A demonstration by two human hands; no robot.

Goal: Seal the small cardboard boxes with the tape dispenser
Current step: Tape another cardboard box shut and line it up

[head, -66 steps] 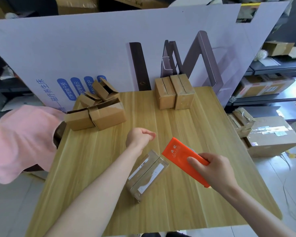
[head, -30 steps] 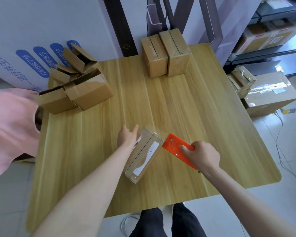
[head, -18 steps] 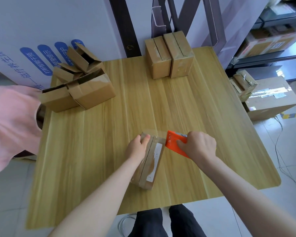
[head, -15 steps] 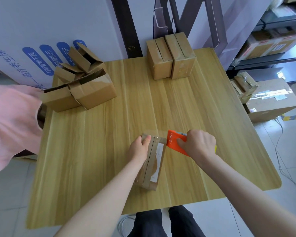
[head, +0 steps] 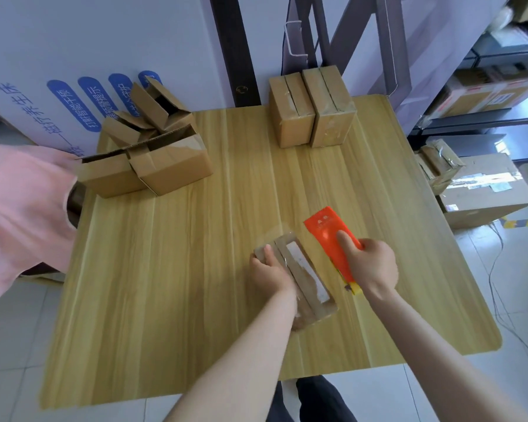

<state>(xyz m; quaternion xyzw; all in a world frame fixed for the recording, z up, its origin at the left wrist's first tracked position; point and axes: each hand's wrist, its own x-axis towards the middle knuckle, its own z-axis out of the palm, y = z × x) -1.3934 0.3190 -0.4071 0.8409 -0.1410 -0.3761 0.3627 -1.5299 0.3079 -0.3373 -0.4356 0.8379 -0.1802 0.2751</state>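
Note:
A small cardboard box (head: 305, 275) lies on the wooden table (head: 195, 269), glossy with clear tape and bearing a white label. My left hand (head: 269, 271) holds its left side, fingers curled over the top. My right hand (head: 369, 263) grips the orange tape dispenser (head: 329, 233), which is lifted just right of the box's far end. Two closed boxes (head: 311, 108) stand side by side at the back of the table. Several open boxes (head: 147, 153) are piled at the back left.
A pink cloth (head: 19, 214) hangs at the table's left edge. A white printed board (head: 73, 56) and dark metal frame (head: 348, 41) stand behind the table. Larger cartons (head: 482, 193) sit on the floor to the right, beside shelving (head: 500, 86).
The dispenser has come off the box's far end and now sits to its right, tilted away. The box has turned so its far end points left. My left hand stays on it.

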